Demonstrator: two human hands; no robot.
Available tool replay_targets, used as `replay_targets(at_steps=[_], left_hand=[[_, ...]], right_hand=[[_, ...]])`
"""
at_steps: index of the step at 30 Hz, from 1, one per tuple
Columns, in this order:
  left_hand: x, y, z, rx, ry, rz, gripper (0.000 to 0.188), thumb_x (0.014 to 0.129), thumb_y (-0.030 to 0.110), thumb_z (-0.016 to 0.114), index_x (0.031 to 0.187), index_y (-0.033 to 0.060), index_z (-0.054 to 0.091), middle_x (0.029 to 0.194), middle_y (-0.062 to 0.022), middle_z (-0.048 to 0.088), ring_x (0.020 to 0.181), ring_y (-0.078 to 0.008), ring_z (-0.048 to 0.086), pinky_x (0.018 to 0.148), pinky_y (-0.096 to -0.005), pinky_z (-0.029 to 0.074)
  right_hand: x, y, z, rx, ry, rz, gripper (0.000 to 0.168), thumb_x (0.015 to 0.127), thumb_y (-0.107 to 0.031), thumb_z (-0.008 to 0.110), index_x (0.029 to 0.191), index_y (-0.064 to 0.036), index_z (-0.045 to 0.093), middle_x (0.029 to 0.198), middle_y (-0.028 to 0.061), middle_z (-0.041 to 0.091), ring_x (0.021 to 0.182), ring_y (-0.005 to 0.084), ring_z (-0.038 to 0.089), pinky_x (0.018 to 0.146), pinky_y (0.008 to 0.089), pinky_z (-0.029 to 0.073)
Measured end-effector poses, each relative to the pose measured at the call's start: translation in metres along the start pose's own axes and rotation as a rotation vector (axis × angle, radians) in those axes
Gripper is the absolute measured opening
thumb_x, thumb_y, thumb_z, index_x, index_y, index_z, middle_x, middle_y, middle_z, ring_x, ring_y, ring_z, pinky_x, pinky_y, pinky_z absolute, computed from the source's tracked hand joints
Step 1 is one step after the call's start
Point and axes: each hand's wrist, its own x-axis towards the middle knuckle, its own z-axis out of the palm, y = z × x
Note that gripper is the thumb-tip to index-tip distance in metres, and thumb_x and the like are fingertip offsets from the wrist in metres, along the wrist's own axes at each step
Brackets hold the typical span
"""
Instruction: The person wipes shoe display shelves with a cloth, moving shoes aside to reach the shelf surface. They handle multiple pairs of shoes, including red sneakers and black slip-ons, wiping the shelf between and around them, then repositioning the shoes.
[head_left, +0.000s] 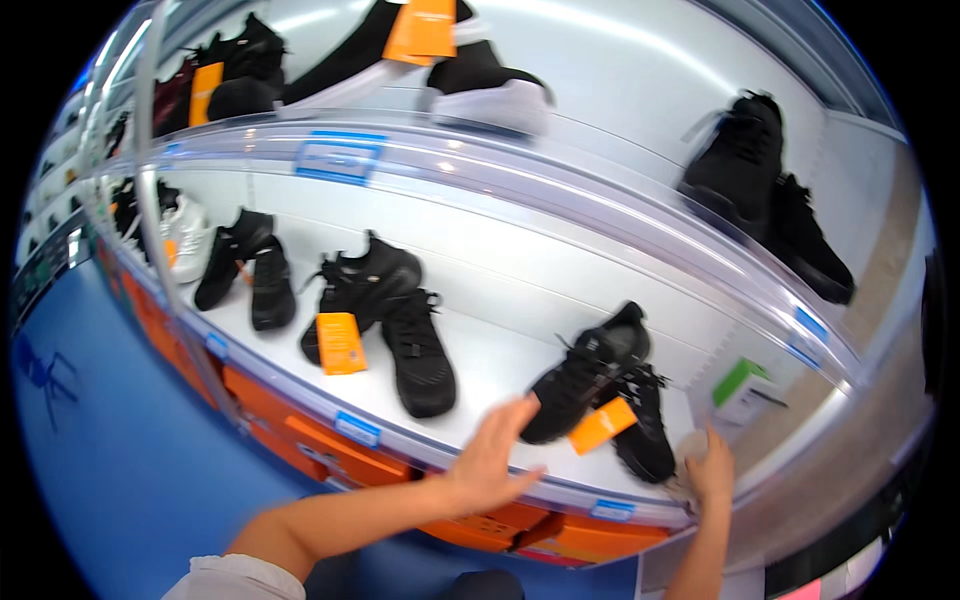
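Note:
My left hand (491, 454) is open with its fingers spread, over the front edge of the lower white shelf (487, 360). Just beyond its fingertips stands a pair of black lace-up sports shoes (581, 375) with an orange tag (602, 425). At the shelf's right end, my right hand (711, 469) is against a pale, blurred item (688, 448) that looks like a cloth. This item lies beside the toe of the right-hand shoe, and the hand partly covers it.
More black shoes (420, 360) stand farther left on this shelf. A clear-edged upper shelf (570, 187) overhangs it, bearing several shoes. Orange shoe boxes (352, 450) are stacked beneath. A green-and-white box (746, 390) is at the right end. A metal upright (150, 150) rises at left.

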Motion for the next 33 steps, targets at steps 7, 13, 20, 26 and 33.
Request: replay_targets(at_steps=[7, 13, 20, 26, 33], left_hand=[[-0.165, 0.015, -0.053, -0.267, -0.395, -0.101, 0.03, 0.093, 0.016, 0.073, 0.12, 0.0055, 0.068, 0.124, -0.0149, 0.062, 0.117, -0.0316, 0.062, 0.095, -0.0389, 0.053], [-0.212, -0.003, -0.096, -0.198, -0.4, -0.433, 0.028, 0.093, 0.022, 0.072, 0.117, 0.0075, 0.071, 0.109, -0.0111, 0.07, 0.105, -0.0294, 0.067, 0.089, -0.0362, 0.055], [-0.268, -0.038, -0.143, 0.016, -0.334, -0.681, 0.02, 0.089, 0.018, 0.076, 0.105, 0.0058, 0.075, 0.099, -0.0117, 0.072, 0.088, -0.0265, 0.071, 0.074, -0.0329, 0.058], [-0.294, -0.052, -0.165, 0.019, -0.295, -0.886, 0.011, 0.088, 0.013, 0.076, 0.092, 0.0033, 0.076, 0.086, -0.0109, 0.072, 0.071, -0.0193, 0.07, 0.066, -0.0295, 0.056], [-0.331, -0.079, -0.159, -0.258, -0.118, -1.263, 0.014, 0.093, 0.015, 0.073, 0.094, 0.001, 0.074, 0.078, -0.0077, 0.071, 0.063, -0.0151, 0.066, 0.059, -0.0276, 0.052]], right_hand=[[0.021, 0.024, 0.048, -0.009, -0.274, 0.153, 0.057, 0.081, -0.011, 0.071, 0.137, -0.011, 0.06, 0.138, 0.0253, 0.054, 0.121, 0.0426, 0.058, 0.103, 0.0468, 0.048], [0.035, 0.034, 0.04, -0.118, -0.02, 0.325, 0.045, 0.09, -0.002, 0.057, 0.134, -0.01, 0.061, 0.132, 0.0244, 0.055, 0.115, 0.042, 0.06, 0.098, 0.0485, 0.05], [-0.092, -0.091, -0.041, -0.039, 0.687, -0.387, 0.047, 0.093, -0.005, 0.06, 0.14, -0.009, 0.056, 0.14, 0.0218, 0.053, 0.13, 0.0423, 0.051, 0.109, 0.0494, 0.042], [-0.25, -0.174, 0.009, 0.304, 0.092, -0.575, 0.048, 0.07, -0.011, 0.078, 0.118, -0.015, 0.072, 0.109, 0.015, 0.069, 0.08, 0.0346, 0.068, 0.068, 0.0409, 0.054], [-0.337, -0.181, 0.099, 1.052, -0.278, 0.26, 0.044, 0.08, -0.011, 0.066, 0.123, -0.004, 0.067, 0.103, 0.0151, 0.071, 0.088, 0.0312, 0.07, 0.08, 0.0357, 0.056]])
